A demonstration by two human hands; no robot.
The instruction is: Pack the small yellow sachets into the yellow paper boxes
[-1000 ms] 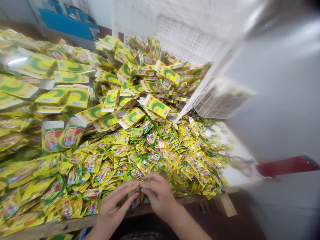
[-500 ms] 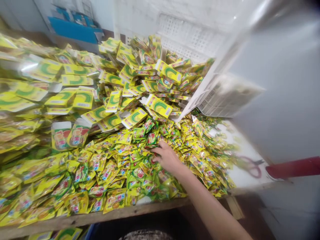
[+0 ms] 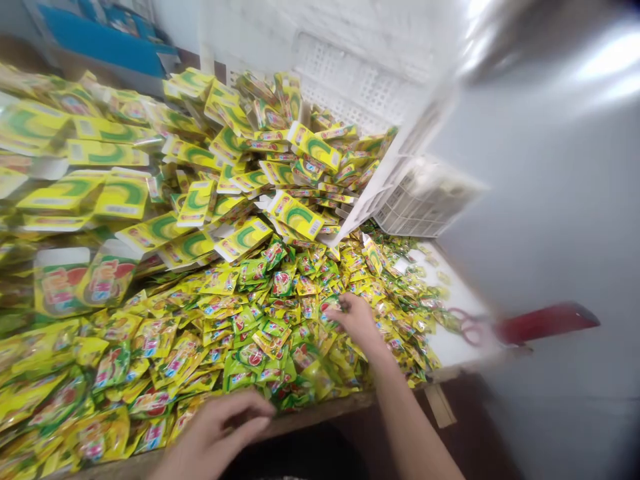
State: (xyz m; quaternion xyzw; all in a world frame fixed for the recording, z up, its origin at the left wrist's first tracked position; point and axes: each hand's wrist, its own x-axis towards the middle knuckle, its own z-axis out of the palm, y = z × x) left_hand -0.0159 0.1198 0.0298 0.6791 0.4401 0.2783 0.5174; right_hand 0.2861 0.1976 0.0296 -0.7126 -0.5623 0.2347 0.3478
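A thick layer of small shiny yellow and green candy packets [image 3: 210,340] with fruit pictures covers the front of the table. Over the middle of this heap is my right hand [image 3: 356,321], its fingers curled and closed on a small green candy packet [image 3: 329,307] at the fingertips. Part of that packet is hidden by the hand. Low at the front edge, my left hand [image 3: 225,423] is smeared by motion, its thumb and forefinger apart with nothing between them. It hovers over the nearest packets.
Behind the packets rises a pile of yellow-green cardboard boxes [image 3: 295,213], spilling from a tipped white plastic basket [image 3: 370,187]. Two boxes with open flaps [image 3: 107,280] stand at left. Red-handled scissors [image 3: 470,327] and a red object [image 3: 545,323] lie near the right table end.
My right hand has moved right across the packets and its fingers have closed. My left hand has come into view at the bottom. The camera has turned right.
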